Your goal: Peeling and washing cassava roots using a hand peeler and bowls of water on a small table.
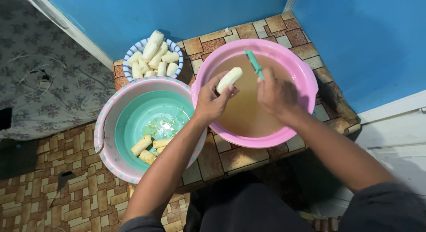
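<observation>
Pale and peeled, the cassava piece (229, 79) is sitting above the pink basin (306, 76) of brownish water at frame centre — left hand (212, 100) gripping its lower end, right hand (276, 93) clenching a green peeler (254, 63). It is looking stiff, light, probably wet-slick — best gripped around its middle.

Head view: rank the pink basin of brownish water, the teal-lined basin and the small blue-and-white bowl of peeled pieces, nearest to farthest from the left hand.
1. Pink basin of brownish water: directly under the left hand, which holds a pale peeled piece over it.
2. Teal-lined basin: just left of the hand, below its forearm.
3. Small blue-and-white bowl of peeled pieces: farthest, up-left by the blue wall.
</observation>
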